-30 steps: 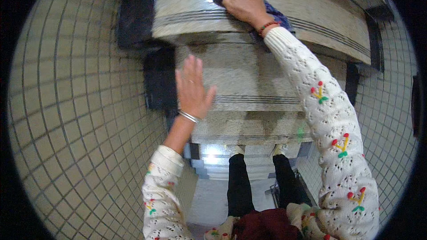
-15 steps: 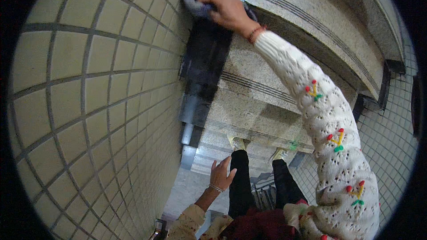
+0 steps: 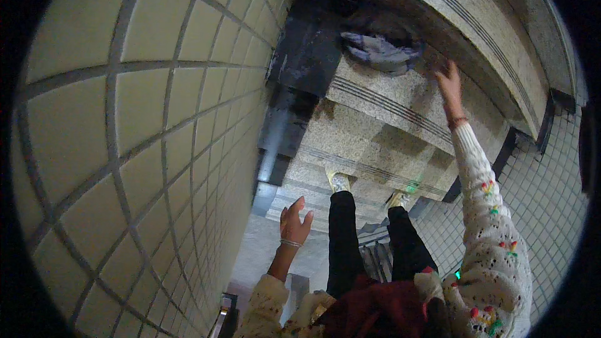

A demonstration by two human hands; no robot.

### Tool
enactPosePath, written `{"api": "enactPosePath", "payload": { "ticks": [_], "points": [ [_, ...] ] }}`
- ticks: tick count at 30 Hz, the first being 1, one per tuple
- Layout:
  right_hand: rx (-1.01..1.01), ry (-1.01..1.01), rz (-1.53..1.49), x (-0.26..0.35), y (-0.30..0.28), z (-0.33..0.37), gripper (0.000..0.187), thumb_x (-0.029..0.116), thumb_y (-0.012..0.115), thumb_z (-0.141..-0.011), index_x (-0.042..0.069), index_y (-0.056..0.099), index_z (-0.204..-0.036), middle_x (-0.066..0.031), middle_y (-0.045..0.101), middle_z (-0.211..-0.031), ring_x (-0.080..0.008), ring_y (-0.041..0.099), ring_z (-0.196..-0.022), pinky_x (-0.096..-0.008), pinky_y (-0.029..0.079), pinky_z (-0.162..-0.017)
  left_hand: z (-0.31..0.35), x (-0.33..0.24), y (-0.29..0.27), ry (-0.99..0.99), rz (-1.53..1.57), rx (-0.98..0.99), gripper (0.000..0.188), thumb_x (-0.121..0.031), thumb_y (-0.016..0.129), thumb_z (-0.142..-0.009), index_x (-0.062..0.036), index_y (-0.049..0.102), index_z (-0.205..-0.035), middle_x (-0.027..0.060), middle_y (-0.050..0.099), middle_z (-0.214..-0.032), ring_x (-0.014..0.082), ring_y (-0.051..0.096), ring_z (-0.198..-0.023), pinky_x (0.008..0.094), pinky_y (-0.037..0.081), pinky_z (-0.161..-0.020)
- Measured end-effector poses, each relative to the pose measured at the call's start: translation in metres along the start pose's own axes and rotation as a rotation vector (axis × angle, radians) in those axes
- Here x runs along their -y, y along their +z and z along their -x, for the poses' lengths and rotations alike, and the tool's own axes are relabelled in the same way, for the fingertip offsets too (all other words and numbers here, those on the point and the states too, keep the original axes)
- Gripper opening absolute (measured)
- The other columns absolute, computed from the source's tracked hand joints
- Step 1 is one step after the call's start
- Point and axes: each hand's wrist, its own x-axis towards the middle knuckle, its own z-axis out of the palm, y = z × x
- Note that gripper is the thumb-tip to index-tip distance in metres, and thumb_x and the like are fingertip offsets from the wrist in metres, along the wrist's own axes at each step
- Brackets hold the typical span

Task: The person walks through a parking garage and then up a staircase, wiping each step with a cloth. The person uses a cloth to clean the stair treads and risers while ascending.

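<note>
Extends the right hand point(image 3: 449, 91) over the stone steps point(image 3: 360, 81), with fingers parted and grasping nothing, perhaps to be clear of the cloth point(image 3: 383, 53). Holds the left hand point(image 3: 295, 228) low between the tiled wall point(image 3: 150, 150) and the left leg point(image 3: 343, 244), also empty, with fingers loosely bent, perhaps for balance. Has the blurred cloth untouched up ahead, near the dark border point(image 3: 300, 56): left of the right hand with a gap between, well beyond the left hand. Cannot tell whether resting on a step or just above.
</note>
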Motion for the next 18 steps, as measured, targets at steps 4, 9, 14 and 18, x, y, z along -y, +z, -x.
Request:
{"api": "enactPosePath", "payload": {
  "ticks": [4, 9, 14, 18],
  "points": [
    [-0.059, -0.385, 0.203, -0.026, 0.006, -0.011, 0.082, 0.041, 0.068, -0.083, -0.006, 0.034, -0.141, -0.0237, 0.042, -0.141, -0.0349, 0.044, -0.128, -0.0433, 0.033, -0.108, 0.014, 0.019, 0.011, -0.075, 0.033, 0.083, 0.050, -0.016, 0.071, -0.081, -0.0031, 0.053, -0.126, 0.0141, 0.064, -0.114, 0.0266, 0.063, -0.098, 0.0395, 0.045, -0.089],
    [-0.139, -0.601, 0.257, 0.027, 0.161, -0.012, 0.086, 0.051, 0.073, -0.071, -0.001, 0.044, -0.132, -0.0286, 0.053, -0.123, -0.0432, 0.050, -0.115, -0.0474, 0.040, -0.098, 0.017, 0.021, 0.026, -0.066, 0.052, 0.158, 0.050, -0.017, 0.070, -0.081, -0.0031, 0.053, -0.126, 0.0129, 0.065, -0.113, 0.0261, 0.064, -0.097, 0.0389, 0.048, -0.087],
    [-0.131, -0.836, 0.442, 0.138, 0.258, 0.033, 0.075, 0.041, 0.076, -0.065, 0.011, 0.051, -0.129, -0.0242, 0.055, -0.115, -0.0394, 0.052, -0.111, -0.0456, 0.043, -0.093, 0.003, 0.012, 0.037, -0.062, 0.066, 0.263, 0.048, -0.018, 0.070, -0.082, -0.0054, 0.054, -0.125, 0.0130, 0.065, -0.114, 0.0261, 0.064, -0.098, 0.0386, 0.048, -0.087],
    [0.002, -0.820, 0.359, 0.133, 0.256, 0.023, 0.067, 0.030, 0.075, -0.066, 0.014, 0.054, -0.128, -0.0208, 0.054, -0.117, -0.0384, 0.051, -0.111, -0.0455, 0.042, -0.095, -0.007, 0.007, 0.042, -0.103, 0.131, 0.206, 0.046, -0.013, 0.071, -0.081, -0.0041, 0.055, -0.124, 0.0133, 0.064, -0.116, 0.0254, 0.064, -0.101, 0.0367, 0.049, -0.089]
  ]
}}
